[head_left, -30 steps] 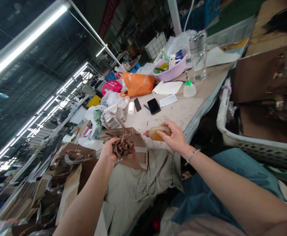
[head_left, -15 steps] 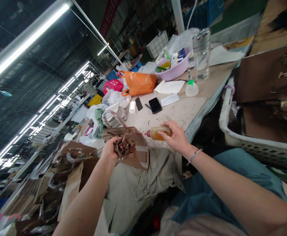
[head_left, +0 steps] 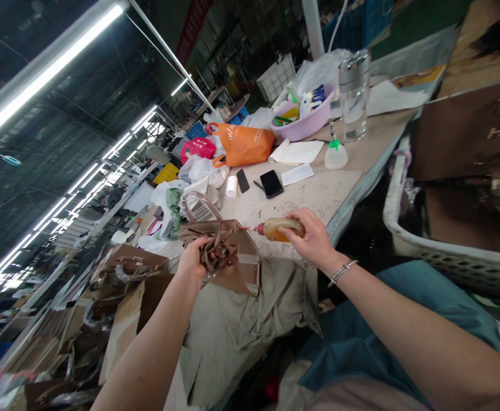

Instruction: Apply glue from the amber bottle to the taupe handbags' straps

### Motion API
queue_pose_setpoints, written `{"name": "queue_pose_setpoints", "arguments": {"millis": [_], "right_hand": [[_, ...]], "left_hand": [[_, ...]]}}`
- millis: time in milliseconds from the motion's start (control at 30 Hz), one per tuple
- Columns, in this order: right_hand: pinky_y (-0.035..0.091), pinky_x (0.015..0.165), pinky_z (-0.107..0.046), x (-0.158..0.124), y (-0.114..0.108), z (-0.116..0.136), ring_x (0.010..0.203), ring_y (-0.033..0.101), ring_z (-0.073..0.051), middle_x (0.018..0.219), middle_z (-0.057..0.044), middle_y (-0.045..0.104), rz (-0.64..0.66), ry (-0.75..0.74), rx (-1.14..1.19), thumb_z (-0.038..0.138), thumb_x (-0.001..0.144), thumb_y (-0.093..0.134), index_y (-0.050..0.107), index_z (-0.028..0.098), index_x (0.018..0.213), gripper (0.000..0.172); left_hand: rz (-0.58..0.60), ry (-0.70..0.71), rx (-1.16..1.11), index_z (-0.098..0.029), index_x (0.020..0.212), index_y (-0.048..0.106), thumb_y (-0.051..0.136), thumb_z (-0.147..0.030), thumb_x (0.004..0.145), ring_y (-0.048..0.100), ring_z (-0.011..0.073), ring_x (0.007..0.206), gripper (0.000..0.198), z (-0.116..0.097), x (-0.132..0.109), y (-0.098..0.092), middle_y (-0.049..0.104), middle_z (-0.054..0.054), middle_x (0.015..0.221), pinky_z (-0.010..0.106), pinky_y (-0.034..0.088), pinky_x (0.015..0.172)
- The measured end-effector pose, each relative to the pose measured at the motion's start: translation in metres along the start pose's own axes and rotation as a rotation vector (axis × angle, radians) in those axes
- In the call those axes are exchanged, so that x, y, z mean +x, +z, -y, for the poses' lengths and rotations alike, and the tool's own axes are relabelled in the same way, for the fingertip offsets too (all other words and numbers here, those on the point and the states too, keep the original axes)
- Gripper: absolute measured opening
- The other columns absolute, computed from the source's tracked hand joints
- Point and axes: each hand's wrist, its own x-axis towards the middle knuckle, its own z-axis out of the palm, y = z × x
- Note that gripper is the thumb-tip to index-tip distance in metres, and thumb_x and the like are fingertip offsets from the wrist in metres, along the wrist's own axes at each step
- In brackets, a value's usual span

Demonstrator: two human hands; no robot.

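- Your left hand [head_left: 193, 260] has its fingers curled tightly into the bunched brown material [head_left: 219, 252] at the near side of the bag [head_left: 245, 260]; how firmly it grips, you cannot tell from here.
- Your right hand [head_left: 314, 240] is wrapped around the amber bottle [head_left: 275, 229], thumb on one side and fingers on the other, with hardly any gap left.
- The bag is tilted at the near edge of the table [head_left: 318, 200], its lower part over the grey-green cloth [head_left: 241, 331]. The bottle's thin nozzle [head_left: 250, 228] points at its upper rim; whether the tip touches is too small to tell.
- If you squeeze too hard, liquid could come out in a blob and run down the bag's side, or drip onto the cloth below.
- If the bunched material slips from your left fingers, it could spring back over the rim and smear against the nozzle.
- The bag has soft support beneath it, so a shift of the cloth could rock it and send the tip off line.
- The bag's handle [head_left: 202, 206] stands up behind the rim; a careless swing of the bottle towards it could mark it.
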Motion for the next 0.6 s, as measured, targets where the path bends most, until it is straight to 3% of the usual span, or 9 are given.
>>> {"name": "queue_pose_setpoints", "arguments": {"millis": [167, 433, 600], "right_hand": [[0.049, 0.07, -0.038, -0.002, -0.006, 0.0, 0.08, 0.057, -0.023, 0.087, -0.005, 0.059, 0.063, -0.037, -0.018, 0.025, 0.086, 0.064, 0.056, 0.023, 0.097, 0.014], [0.048, 0.072, -0.038, 0.005, -0.002, 0.002, 0.082, 0.056, -0.023, 0.088, -0.005, 0.058, 0.04, -0.069, -0.008, 0.024, 0.086, 0.064, 0.055, 0.022, 0.098, 0.015], [0.048, 0.071, -0.037, -0.007, -0.001, -0.008, 0.082, 0.056, -0.023, 0.087, -0.005, 0.058, 0.15, -0.075, -0.056, 0.023, 0.087, 0.063, 0.055, 0.021, 0.1, 0.015]], "left_hand": [[0.006, -0.004, 0.003, -0.01, 0.062, 0.058, 0.054, -0.006, 0.075, 0.048, 0.008, 0.033, 0.014, -0.001, -0.002, 0.001, 0.06, 0.003, 0.048, 0.015, 0.038, 0.028], [0.004, -0.007, 0.0, -0.009, 0.063, 0.058, 0.053, -0.006, 0.076, 0.049, 0.0086, 0.034, 0.014, -0.001, -0.002, -0.002, 0.06, 0.005, 0.05, 0.014, 0.037, 0.028], [0.01, -0.012, 0.002, -0.01, 0.061, 0.056, 0.053, -0.006, 0.076, 0.048, 0.0083, 0.032, 0.015, -0.001, -0.002, 0.0, 0.058, 0.003, 0.047, 0.014, 0.037, 0.028]]}}
